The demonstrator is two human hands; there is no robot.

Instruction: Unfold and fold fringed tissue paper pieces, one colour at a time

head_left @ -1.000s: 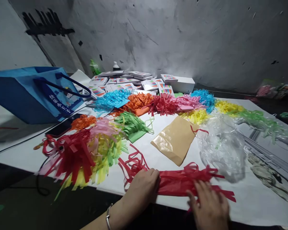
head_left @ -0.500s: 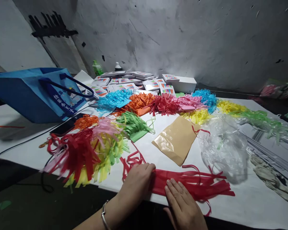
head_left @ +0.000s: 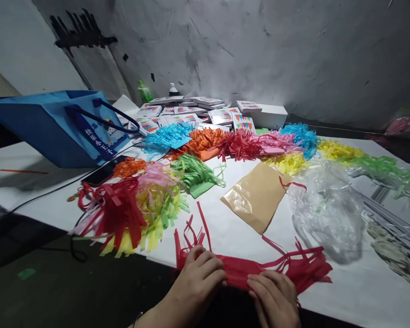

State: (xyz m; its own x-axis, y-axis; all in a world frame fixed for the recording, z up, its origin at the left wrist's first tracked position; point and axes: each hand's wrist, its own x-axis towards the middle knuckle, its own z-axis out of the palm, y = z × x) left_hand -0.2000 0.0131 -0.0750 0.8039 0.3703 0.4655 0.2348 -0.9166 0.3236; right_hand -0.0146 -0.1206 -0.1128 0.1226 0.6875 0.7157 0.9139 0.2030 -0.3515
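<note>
We see thin, matt red tissue paper fringe (head_left: pixel 259 269) lying on a smooth white paper sheet (head_left: pixel 362 287). Beside it the brown envelope (head_left: pixel 256 196) looks glossy, and the clear plastic bag (head_left: pixel 328 214) is crinkled and shiny.

My white paper-covered table (head_left: pixel 225 228) carries a tan glossy paper envelope (head_left: pixel 256 197) mid-top. Left of it: green fringed tissue bundle (head_left: pixel 194 173), red & yellow fringe pile (head_left: pixel 130 214). Right: crumpled clear plastic bag (head_left: pixel 328 209). Behind: blue fabric tote bag (head_left: pixel 54 125), stacked white card packs (head_left: pixel 191 114). In front: red fringed tissue strip (head_left: pixel 259 269).
</note>
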